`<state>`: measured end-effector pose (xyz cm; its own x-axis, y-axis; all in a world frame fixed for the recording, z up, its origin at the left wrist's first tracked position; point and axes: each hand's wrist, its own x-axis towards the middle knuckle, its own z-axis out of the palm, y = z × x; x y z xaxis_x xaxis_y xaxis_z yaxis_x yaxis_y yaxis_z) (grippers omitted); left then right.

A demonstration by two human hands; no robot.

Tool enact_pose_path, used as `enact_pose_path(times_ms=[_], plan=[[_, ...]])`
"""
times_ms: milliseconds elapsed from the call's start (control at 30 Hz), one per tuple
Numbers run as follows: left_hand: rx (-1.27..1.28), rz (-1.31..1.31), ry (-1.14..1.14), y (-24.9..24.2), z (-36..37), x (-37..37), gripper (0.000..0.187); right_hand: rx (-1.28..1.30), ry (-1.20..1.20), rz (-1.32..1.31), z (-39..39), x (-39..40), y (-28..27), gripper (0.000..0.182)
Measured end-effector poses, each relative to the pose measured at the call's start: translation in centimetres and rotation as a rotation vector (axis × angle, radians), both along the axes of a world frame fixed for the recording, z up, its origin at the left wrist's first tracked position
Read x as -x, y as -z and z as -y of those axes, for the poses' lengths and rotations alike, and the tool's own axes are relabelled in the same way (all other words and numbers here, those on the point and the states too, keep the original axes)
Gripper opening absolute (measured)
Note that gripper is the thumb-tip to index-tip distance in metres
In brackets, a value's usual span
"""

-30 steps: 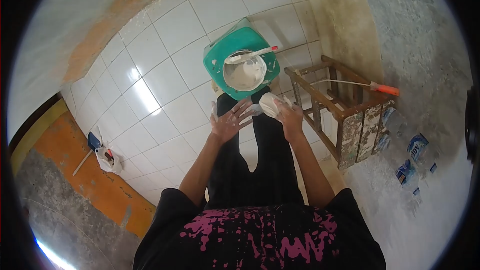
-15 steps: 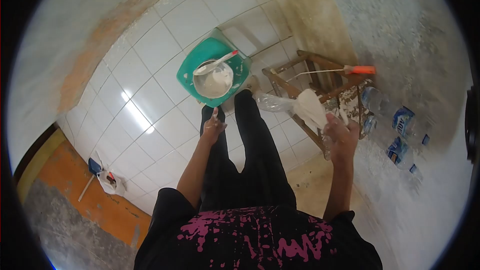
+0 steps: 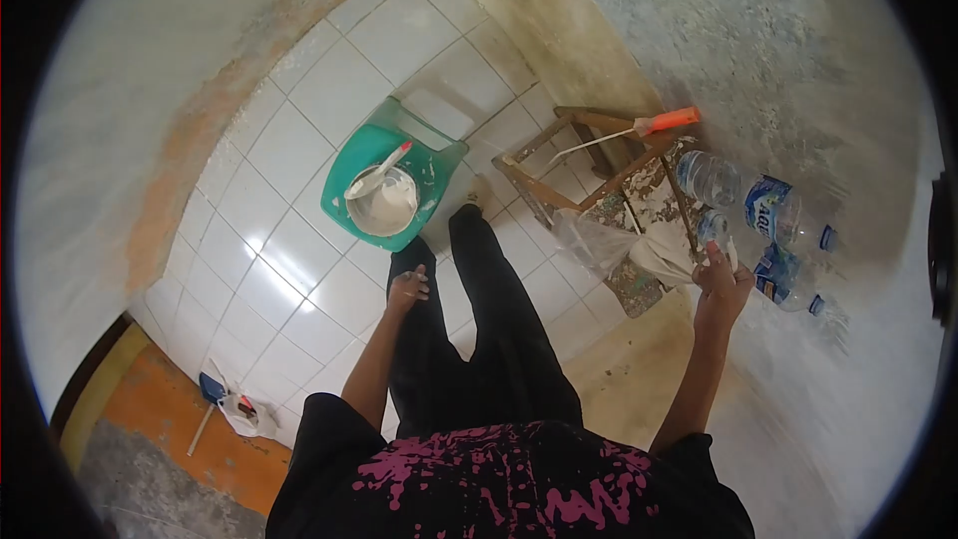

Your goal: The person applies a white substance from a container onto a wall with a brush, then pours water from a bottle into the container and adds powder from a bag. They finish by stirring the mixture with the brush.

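My right hand [image 3: 722, 281] grips the gathered end of a clear plastic bag [image 3: 661, 256] with white material inside. The bag stretches leftward over the paint-spattered wooden stepladder [image 3: 639, 195], overlapping its top in this view. My left hand [image 3: 408, 289] hangs in front of my thigh, holding nothing, its fingers loosely curled and a little apart. Beyond it, a tub of white paste [image 3: 385, 208] rests on a green plastic stool [image 3: 344, 165]. Across the tub's rim lies a scraper [image 3: 379, 172] with a red-tipped handle, smeared with white.
A paint roller [image 3: 667, 121] with an orange handle lies across the stepladder. Several plastic water bottles [image 3: 773, 208] are by the wall at right. At lower left, a white bag [image 3: 247, 415] sits beside a blue-headed tool [image 3: 212, 388]. White tiles [image 3: 399, 40] cover the surface ahead.
My right hand has moved right and slightly down with the bag, now over the stepladder. My left hand's extended finger has curled in. The view has shifted, bringing the bottles further in.
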<state>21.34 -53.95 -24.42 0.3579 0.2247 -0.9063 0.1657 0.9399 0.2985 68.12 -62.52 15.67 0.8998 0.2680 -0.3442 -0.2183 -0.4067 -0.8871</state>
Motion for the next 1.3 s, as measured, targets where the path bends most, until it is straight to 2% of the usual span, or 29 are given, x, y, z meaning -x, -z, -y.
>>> enact_pose_path(times_ms=[100, 200, 333, 433, 467, 533, 567, 600, 667, 733, 800, 867, 1000, 1067, 1100, 1167, 1200, 1300], plan=[[0.023, 0.008, 0.068, -0.3, -1.1, -3.0, 0.026, 0.022, 0.100, 0.072, 1.2, -1.1, 3.0, 0.027], [-0.045, -0.093, 0.234, -3.9, -3.4, -6.9, 0.024, -0.098, 0.131, 0.055, 2.2, -1.6, 5.1, 0.022], [-0.107, -0.101, 0.422, -7.1, -4.6, -11.5, 0.024, -0.077, 0.262, 0.139, 2.0, -1.3, 7.2, 0.021], [-0.092, -0.073, 0.463, -7.4, -4.9, -12.9, 0.026, 0.011, 0.090, 0.094, 3.2, -1.1, 9.0, 0.030], [-0.134, -0.070, 0.450, -7.5, -4.6, -13.3, 0.028, 0.001, 0.108, 0.091, 3.5, -1.0, 9.6, 0.030], [-0.143, -0.112, 0.555, -7.4, -4.6, -13.5, 0.029, -0.032, 0.088, 0.036, 3.3, -0.5, 10.2, 0.018], [-0.148, -0.062, 0.380, -7.6, -3.9, -13.4, 0.037, -0.045, 0.100, 0.040, 2.6, -0.1, 10.2, 0.018], [-0.161, -0.059, 0.391, -7.8, -3.9, -13.3, 0.037, -0.034, 0.096, 0.017, 1.4, 0.5, 9.7, 0.018], [-0.096, -0.119, 0.500, -8.4, -4.1, -13.1, 0.051, -0.034, 0.094, -0.005, 1.0, 0.9, 9.9, 0.019], [-0.080, -0.156, 0.536, -9.8, -4.3, -13.3, 0.058, -0.057, 0.022, 0.148, 1.5, 1.3, 12.3, 0.023], [-0.054, -0.198, 0.565, -11.3, -4.3, -13.0, 0.065, -0.061, 0.012, 0.167, 1.8, 1.5, 13.4, 0.023], [-0.089, -0.236, 0.558, -12.7, -4.3, -12.3, 0.072, 0.181, -0.137, 0.329, 2.0, 1.2, 13.4, 0.023], [-0.169, -0.178, 0.547, -14.7, -5.5, -9.3, 0.072, 0.240, -0.149, 0.357, 0.9, 0.7, 11.6, 0.023], [-0.104, -0.207, 0.569, -15.6, -6.9, -7.9, 0.069, 0.407, -0.179, 0.460, 2.4, 0.8, 12.5, 0.026], [-0.246, -0.116, 0.549, -17.4, -7.1, -7.3, 0.068, 0.406, -0.174, 0.451, 3.3, 1.4, 11.7, 0.026], [-0.236, -0.189, 0.529, -20.8, -8.9, -6.0, 0.068, 0.334, -0.215, 0.676, 3.2, 0.5, 10.8, 0.030], [-0.217, -0.247, 0.500, -22.9, -10.5, -6.4, 0.068, 0.308, -0.190, 0.710, 3.3, -0.6, 10.4, 0.030], [-0.314, -0.309, 0.436, -25.6, -11.6, -3.4, 0.071, 0.522, -0.199, 0.535, 6.5, -0.3, 13.5, 0.036]])
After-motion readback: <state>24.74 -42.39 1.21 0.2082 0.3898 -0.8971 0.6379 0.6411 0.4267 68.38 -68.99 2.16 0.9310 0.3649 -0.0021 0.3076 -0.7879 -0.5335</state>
